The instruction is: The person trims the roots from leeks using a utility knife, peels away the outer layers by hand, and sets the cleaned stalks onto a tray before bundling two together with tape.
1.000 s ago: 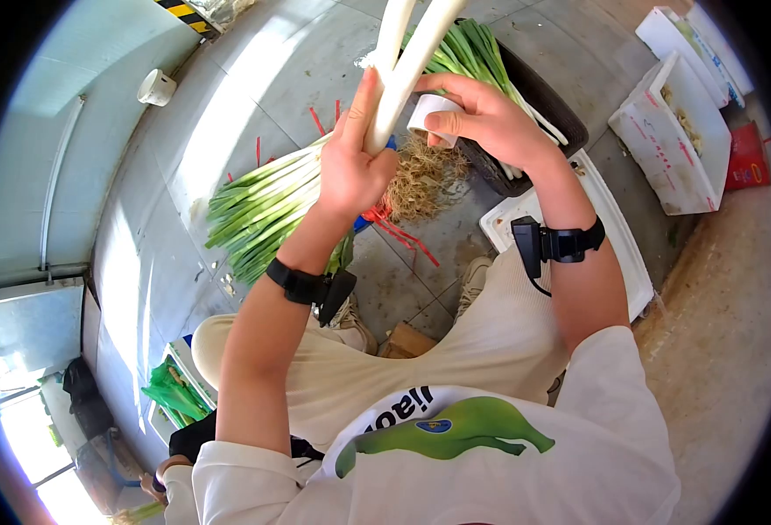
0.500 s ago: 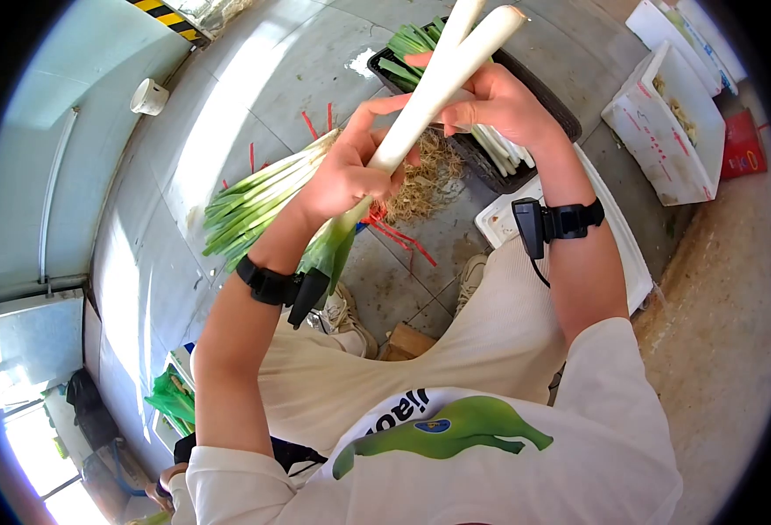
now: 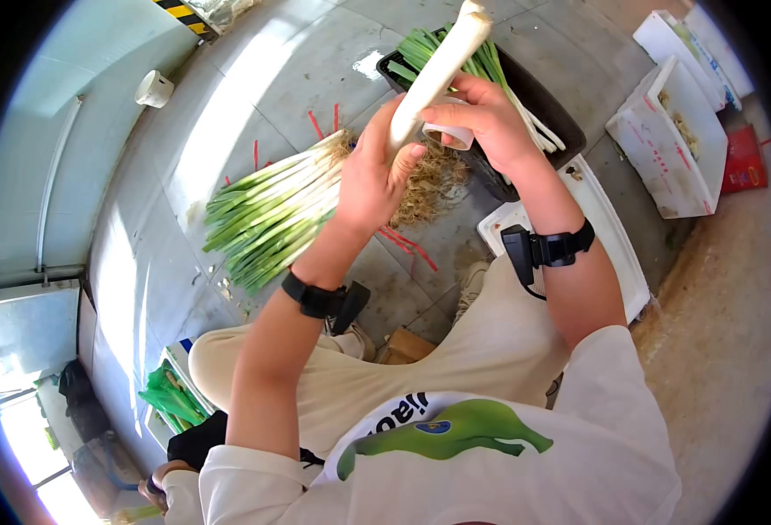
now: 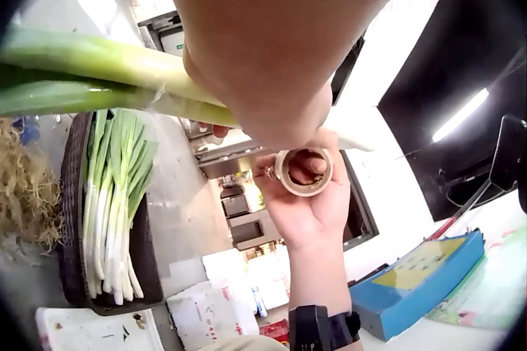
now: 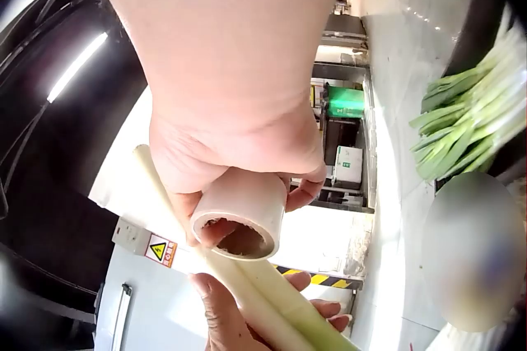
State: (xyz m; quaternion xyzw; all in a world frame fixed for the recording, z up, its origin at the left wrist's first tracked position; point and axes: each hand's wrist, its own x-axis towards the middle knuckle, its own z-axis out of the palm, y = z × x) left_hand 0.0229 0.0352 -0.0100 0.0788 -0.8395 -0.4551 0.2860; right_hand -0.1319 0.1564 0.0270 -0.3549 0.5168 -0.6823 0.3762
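Note:
Two thick leeks (image 3: 442, 70) lie along each other in the grip of my left hand (image 3: 370, 175), their white ends pointing away from the body. In the left wrist view their green parts (image 4: 90, 59) run out to the left, with a shiny clear band around them. My right hand (image 3: 497, 129) holds a white tape roll (image 5: 247, 195) close beside the white stems, its fingers around the ring and a finger inside the hole. In the right wrist view the roll overlaps the stems, and the left fingers (image 5: 222, 310) wrap them from below.
A large pile of leeks (image 3: 272, 206) lies on the floor at left, with dry roots (image 3: 425, 188) and red ties (image 3: 412, 245) nearby. Beyond my right hand stands a dark crate (image 3: 543, 92) holding more leeks. A white lid (image 3: 613, 236) and foam box (image 3: 665, 149) are at right.
The leeks swung right and toward the body, then turned slightly back left. My left hand has rolled, its thumb now showing on the near side. The right hand keeps the tape roll beside the stems.

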